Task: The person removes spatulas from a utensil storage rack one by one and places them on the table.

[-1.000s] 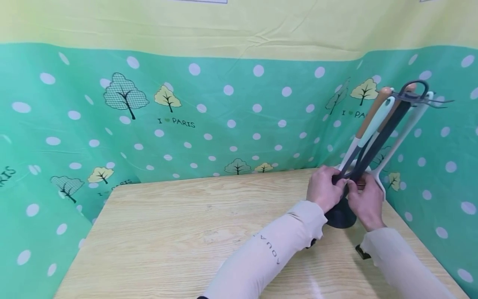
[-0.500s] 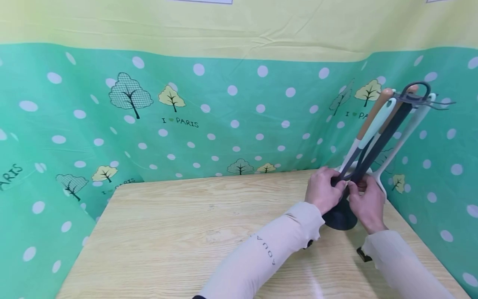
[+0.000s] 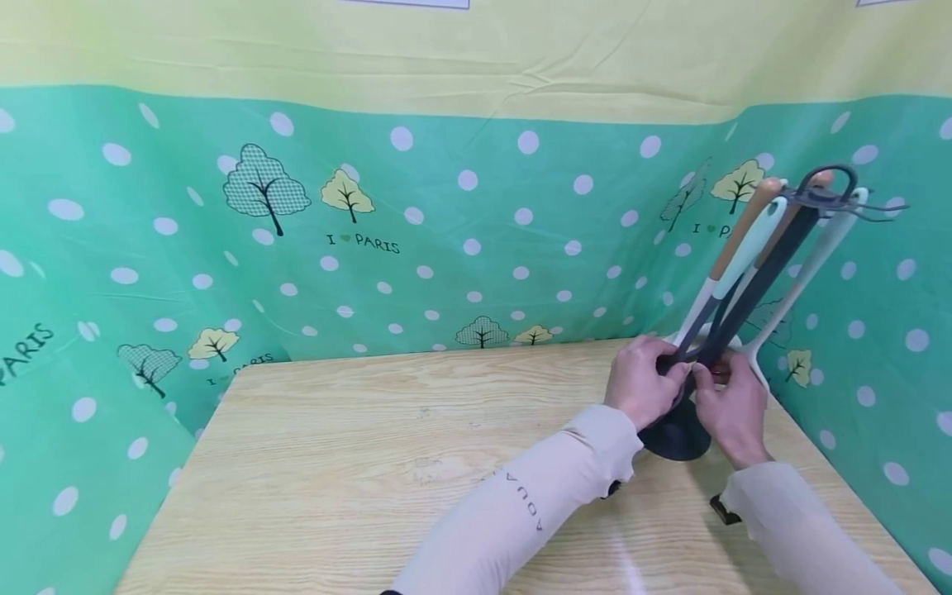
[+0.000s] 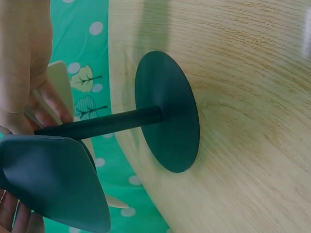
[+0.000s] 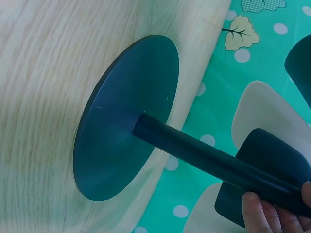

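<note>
Utensil stand (image 3: 756, 293) is standing at about four o'clock in our head view, its round black base (image 3: 675, 435) resting on the table and its pole rising toward two o'clock. Our right hand (image 3: 732, 401) is gripping that pole between thumb and fingers; our left hand (image 3: 643, 384), just beside it, is gripping a dark utensil head (image 4: 56, 182). Above our hands, tan handles (image 3: 743, 225) and mint handles (image 3: 749, 248) are clustering around the pole, below black hooks (image 3: 818, 200) at its top. Our pale sleeves (image 3: 513, 504) are reaching in from about five o'clock, the left one showing dark lettering. Beneath them the wood-grain table (image 3: 357, 463) is spreading from four o'clock round to eight, with a pale streak of light shining at five. Green cloth (image 3: 416, 223) with white dots is hanging around the table from nine o'clock through twelve to three, printed trees (image 3: 266, 190) showing at ten. Above it, a yellow band (image 3: 372, 62) is running across twelve, creasing lightly.
</note>
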Tool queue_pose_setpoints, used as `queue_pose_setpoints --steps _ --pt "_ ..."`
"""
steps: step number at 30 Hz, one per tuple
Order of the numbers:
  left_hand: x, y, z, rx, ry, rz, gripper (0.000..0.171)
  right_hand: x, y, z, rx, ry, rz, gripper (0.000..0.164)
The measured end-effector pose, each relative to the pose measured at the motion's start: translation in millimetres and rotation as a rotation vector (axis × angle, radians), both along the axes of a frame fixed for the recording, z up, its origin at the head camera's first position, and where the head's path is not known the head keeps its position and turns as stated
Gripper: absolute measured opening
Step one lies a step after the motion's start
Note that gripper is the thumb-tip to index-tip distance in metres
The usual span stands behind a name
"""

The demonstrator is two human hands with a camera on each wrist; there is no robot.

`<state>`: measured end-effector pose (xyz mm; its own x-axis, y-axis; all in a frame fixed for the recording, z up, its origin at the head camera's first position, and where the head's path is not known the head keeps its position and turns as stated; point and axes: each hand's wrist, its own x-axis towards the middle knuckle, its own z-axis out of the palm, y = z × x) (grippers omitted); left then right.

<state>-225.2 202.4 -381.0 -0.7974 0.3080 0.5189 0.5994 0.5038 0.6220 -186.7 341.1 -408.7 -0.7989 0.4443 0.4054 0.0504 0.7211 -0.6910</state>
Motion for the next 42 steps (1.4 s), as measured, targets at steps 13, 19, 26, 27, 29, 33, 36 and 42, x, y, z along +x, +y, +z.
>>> queue_pose_setpoints --steps 13,19,26,27,29,33,36,42 --pt "0.4 -7 -2.4 0.003 0.057 -0.002 0.022 -1.3 -8 0.2 0.006 0.0 0.0 0.032" --pt "0.1 -11 -1.7 0.01 0.056 0.002 0.022 -1.8 -10 -0.8 0.009 0.016 -0.004 0.031" --pt "-0.3 -16 -1.8 -0.002 0.036 0.011 0.023 -1.5 -13 0.4 -0.004 -0.009 0.01 0.032" --pt "-0.3 -16 -1.8 -0.006 0.035 0.014 0.023 -1.5 -14 0.8 -0.004 -0.011 0.011 0.032" --pt "-0.3 -17 -1.9 -0.013 0.035 0.017 0.023 -1.5 -15 1.6 -0.003 -0.011 0.011 0.032" --pt "0.1 -19 -1.5 -0.015 0.037 0.016 0.023 -1.4 -18 3.0 -0.003 -0.012 0.011 0.032" --pt "0.5 -21 -1.8 -0.013 0.044 0.012 0.024 -1.2 -20 3.5 -0.007 -0.023 0.016 0.032" --pt "1.0 -26 -3.9 0.009 0.05 -0.005 0.024 -0.2 -22 2.9 -0.017 -0.039 0.023 0.033"
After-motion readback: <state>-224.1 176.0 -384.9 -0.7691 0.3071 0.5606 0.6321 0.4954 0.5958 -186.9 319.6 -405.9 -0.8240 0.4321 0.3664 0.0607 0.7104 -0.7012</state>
